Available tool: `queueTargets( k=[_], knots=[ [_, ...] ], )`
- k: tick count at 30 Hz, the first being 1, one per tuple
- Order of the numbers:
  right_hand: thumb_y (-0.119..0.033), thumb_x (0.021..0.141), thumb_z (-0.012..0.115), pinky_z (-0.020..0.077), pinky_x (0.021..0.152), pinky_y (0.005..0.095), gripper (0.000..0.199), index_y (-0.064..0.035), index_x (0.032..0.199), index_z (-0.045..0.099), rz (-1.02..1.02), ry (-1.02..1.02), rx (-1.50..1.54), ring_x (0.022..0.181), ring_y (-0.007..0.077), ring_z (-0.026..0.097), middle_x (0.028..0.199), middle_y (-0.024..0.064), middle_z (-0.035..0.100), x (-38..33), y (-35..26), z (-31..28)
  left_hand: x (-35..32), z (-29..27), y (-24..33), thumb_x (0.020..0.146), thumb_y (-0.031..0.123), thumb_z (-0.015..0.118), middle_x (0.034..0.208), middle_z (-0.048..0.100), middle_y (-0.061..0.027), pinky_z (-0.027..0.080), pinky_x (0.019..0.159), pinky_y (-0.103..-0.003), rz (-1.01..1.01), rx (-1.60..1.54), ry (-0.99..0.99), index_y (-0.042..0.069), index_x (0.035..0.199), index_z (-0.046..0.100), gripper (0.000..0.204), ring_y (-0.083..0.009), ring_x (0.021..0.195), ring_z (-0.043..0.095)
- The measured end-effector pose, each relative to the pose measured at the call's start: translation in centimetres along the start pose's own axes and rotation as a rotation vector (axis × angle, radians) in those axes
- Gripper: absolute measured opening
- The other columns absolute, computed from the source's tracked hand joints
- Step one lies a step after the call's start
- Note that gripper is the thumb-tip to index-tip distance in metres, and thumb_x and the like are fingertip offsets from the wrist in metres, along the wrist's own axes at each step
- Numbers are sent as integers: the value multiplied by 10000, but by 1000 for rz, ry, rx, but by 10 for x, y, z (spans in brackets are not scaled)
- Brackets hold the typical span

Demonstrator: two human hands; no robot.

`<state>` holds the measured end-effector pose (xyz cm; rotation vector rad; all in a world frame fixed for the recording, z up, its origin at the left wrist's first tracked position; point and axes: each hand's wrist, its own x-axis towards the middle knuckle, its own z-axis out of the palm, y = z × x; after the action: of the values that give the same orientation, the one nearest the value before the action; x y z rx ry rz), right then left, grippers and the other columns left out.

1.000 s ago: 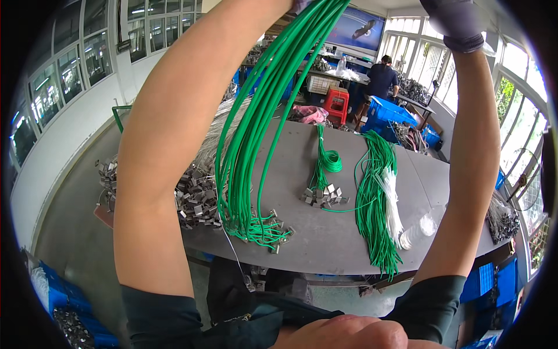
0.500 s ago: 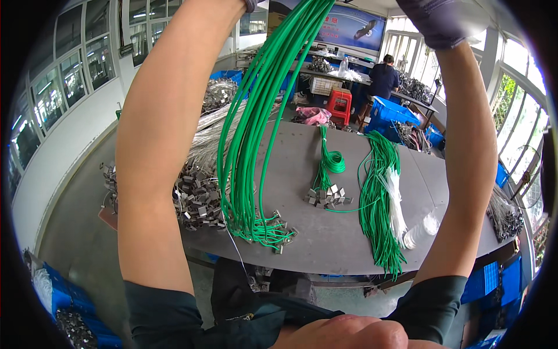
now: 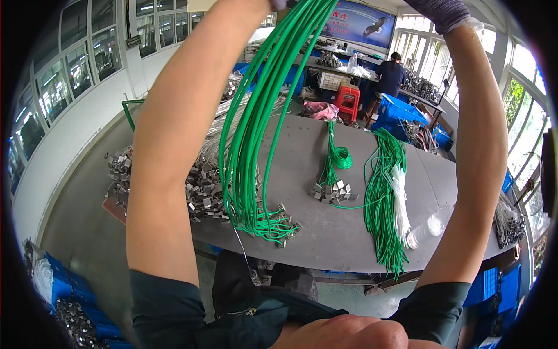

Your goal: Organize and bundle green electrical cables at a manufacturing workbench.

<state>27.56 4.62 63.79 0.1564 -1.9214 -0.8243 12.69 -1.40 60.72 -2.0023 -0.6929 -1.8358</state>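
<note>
Both my arms reach up to the top edge. My left hand (image 3: 280, 4), in a purple-grey glove, barely shows beside the raised end of a bundle of green wires (image 3: 256, 128); its fingers are hidden. That bundle hangs down in a long curve, its lower ends with small metal terminals (image 3: 285, 228) lying on the grey table (image 3: 314, 250). My right hand (image 3: 440, 13), gloved alike, is cut off by the top edge, so what it holds cannot be seen. A tied, coiled green wire bundle (image 3: 339, 157) with metal pieces at one end lies at the table's middle.
Right of the coil lie loose green wires (image 3: 386, 215), white strips (image 3: 400, 198) and a clear plastic roll (image 3: 427, 230). Many metal-ended wires (image 3: 203, 186) are heaped at the left. Farther back are a red stool (image 3: 347, 100), blue bins (image 3: 398, 113) and a seated person (image 3: 390, 74).
The view has shifted slightly, so the table and room sit a little differently in it. My right hand has moved a little higher. The green bundle still hangs by my left hand.
</note>
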Motion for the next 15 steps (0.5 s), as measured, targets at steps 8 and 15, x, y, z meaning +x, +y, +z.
queueTargets(
  k=[8,15],
  knots=[
    [-143,827,597,472,406,220,236,25,985,647,486,-123,534,450,112,575,657,76,638,2,-3,-33,1,13,6,734,-15,589,732,569,-161,464,646,-370,215,544,207,10,870,483,174,-286,694,587],
    [-87,847,580,469,395,231,223,33,1030,623,593,-196,599,440,122,573,626,85,632,9,3,-27,1,9,8,764,47,649,673,579,-124,460,610,-341,212,441,229,11,788,522,134,-231,642,571]
  ],
)
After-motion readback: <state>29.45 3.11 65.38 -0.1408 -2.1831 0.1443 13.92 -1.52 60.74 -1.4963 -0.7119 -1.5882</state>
